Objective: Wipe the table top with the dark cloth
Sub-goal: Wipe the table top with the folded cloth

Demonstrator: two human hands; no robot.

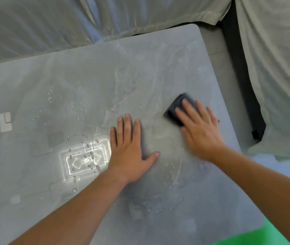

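Note:
A grey table top (87, 71) fills most of the head view, with water drops and smeared wet streaks across its middle. The dark cloth (175, 107), folded small, lies on the right part of the table. My right hand (200, 128) presses flat on the cloth with fingers spread and looks motion-blurred; only the cloth's far left part shows past my fingers. My left hand (130, 147) rests palm down on the bare table just left of it, fingers apart, holding nothing.
Pale sheeting (61, 20) covers furniture beyond the table's far edge and more sheeting (278, 68) hangs to the right. A dark gap (241, 89) runs along the table's right edge. A green patch (257, 236) shows at the bottom right corner. A bright light reflection (86, 156) sits on the wet surface.

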